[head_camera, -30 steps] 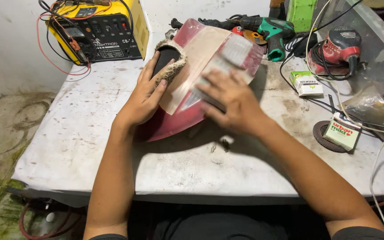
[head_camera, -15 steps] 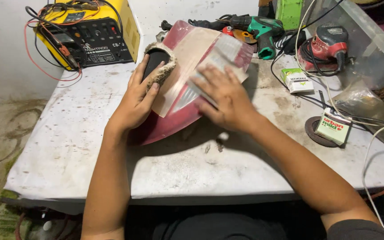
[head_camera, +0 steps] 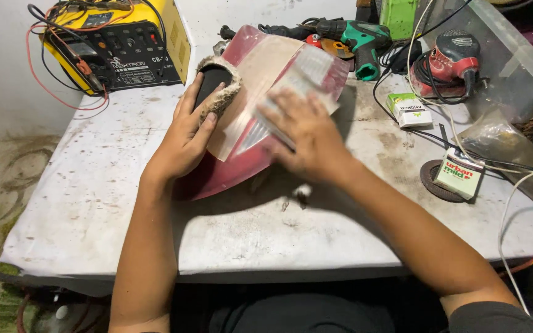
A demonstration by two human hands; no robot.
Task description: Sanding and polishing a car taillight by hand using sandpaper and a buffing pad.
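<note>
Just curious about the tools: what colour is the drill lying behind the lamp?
Teal green and black drill, clearest in the head view, behind the red lamp.

**One head camera, looking steeply down**

The single view sits above the near edge of the white table (head_camera: pixel 94 209), facing forward and down, close enough that both forearms fill the lower frame. Beyond the table's far edge, only a strip of wall shows; floor shows left.
</note>
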